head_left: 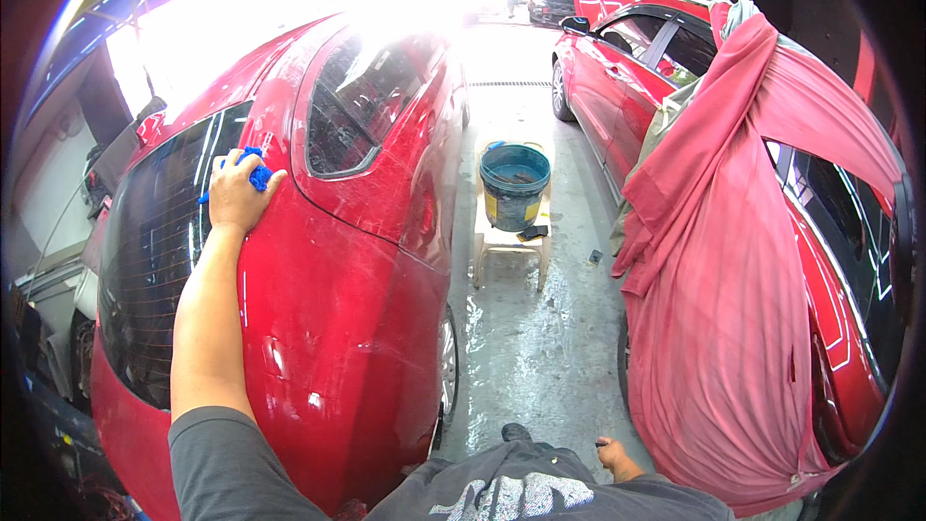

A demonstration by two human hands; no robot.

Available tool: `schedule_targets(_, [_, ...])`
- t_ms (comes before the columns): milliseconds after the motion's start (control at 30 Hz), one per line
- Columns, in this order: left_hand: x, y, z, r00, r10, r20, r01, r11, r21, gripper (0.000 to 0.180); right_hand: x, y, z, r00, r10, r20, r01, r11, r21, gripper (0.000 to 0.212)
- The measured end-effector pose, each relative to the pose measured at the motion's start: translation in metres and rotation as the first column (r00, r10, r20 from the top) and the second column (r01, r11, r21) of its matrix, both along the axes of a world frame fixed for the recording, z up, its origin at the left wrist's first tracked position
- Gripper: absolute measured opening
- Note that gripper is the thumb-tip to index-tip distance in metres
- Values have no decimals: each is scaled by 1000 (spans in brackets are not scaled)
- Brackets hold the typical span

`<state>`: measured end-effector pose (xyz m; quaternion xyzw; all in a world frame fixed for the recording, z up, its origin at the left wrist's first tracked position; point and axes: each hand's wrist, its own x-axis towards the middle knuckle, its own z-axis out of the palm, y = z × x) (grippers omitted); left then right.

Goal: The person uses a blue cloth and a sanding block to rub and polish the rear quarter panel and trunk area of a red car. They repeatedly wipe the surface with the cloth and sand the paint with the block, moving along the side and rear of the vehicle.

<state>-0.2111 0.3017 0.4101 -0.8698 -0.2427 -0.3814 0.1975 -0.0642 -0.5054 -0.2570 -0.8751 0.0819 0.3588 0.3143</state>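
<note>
My left hand (237, 195) presses a crumpled blue cloth (258, 174) against a red car (318, 328). It rests on the body strip between the dark rear window (174, 251) and the small side window (342, 116), and bits of blue stick out around the fingers. Low by my right side, my right hand (612, 453) hangs over the wet floor with its fingers curled. A small dark bit shows at those fingers, too small to name.
A bucket of dark water (514, 198) stands on a pale plastic stool (511, 243), with a small black piece (532, 232) by its base. Another red car (627, 68) is on the right, partly draped in a pink-red cover (714, 309). Wet grey floor (535, 347) runs between.
</note>
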Motion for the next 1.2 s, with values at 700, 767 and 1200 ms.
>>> schedule_targets(700, [-70, -47, -24, 989, 134, 58, -130, 988, -80, 28, -21, 570, 422, 720, 199, 665, -693, 150, 705, 52])
schedule_targets(767, [-67, -44, -30, 983, 87, 163, -80, 996, -45, 27, -30, 614, 437, 465, 101, 880, -875, 206, 439, 55])
schedule_targets(1200, [-76, -37, -40, 974, 102, 202, -97, 995, -32, 26, -138, 555, 385, 84, 209, 974, -983, 176, 47, 75])
